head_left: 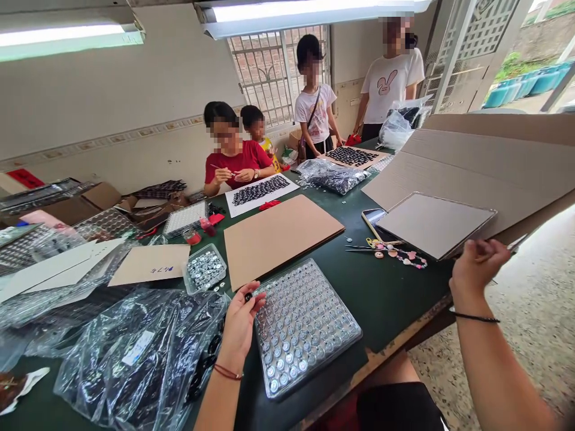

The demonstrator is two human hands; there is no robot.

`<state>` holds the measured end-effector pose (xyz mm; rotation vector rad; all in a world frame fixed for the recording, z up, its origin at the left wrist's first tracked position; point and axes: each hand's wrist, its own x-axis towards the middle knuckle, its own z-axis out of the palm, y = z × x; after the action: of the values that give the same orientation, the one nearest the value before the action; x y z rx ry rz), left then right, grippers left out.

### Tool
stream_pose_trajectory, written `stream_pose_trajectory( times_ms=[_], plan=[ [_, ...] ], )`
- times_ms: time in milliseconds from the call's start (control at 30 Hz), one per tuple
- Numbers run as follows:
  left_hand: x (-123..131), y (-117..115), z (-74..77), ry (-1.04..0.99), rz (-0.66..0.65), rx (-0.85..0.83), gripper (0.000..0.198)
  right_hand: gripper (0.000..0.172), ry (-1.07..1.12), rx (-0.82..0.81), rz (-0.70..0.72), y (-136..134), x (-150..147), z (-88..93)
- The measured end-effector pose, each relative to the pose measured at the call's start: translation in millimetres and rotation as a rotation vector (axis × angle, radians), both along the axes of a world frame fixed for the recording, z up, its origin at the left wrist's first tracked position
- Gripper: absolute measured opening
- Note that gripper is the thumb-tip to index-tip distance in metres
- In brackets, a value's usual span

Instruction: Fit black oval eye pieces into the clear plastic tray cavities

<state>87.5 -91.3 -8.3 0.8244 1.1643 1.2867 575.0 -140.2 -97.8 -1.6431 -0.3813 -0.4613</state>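
Observation:
My left hand [242, 317] pinches a small shiny black round piece [248, 297] between thumb and fingers, above the near left corner of a clear plastic tray [309, 323]. Silvery round pieces fill the tray's rows of cells. Off to the right, my right hand [478, 266] is closed around a thin stick-like tool [516, 242], whose kind I cannot make out. That hand is beside a flat clear case with a grey sheet [440, 218]. A clear tub of loose silvery discs [205, 269] stands left of the tray, beyond my left hand.
A brown cardboard sheet [283, 230] lies behind the tray. A phone [372, 218], thin pointed tools [363, 248] and a beaded strap [411, 258] lie at right. A large plastic bag of black pieces [144, 359] covers the left. Several people are across the table.

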Motion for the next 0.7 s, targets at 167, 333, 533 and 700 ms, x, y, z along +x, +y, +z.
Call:
stream_pose_trajectory(
  times_ms=[167, 333, 533, 700],
  plan=[
    [3, -4, 0.9, -0.068, 0.022, -0.022, 0.026, 0.039, -0.132, 0.213, 0.033, -23, -29, 21.7],
    [1, -6, -1.1, -0.099, -0.001, 0.013, 0.03, 0.045, -0.068, 0.319, 0.256, -10, -94, 72.6],
    [-3, -6, 0.4, -0.127, 0.03, 0.038, 0.026, 0.03, -0.091, -0.086, 1.171, 31, -204, 125.0],
    [-9, -4, 3.5, -0.098, 0.091, 0.043, 0.025, 0.028, -0.492, -0.481, 1.312, 74, -253, 118.2]
  ],
)
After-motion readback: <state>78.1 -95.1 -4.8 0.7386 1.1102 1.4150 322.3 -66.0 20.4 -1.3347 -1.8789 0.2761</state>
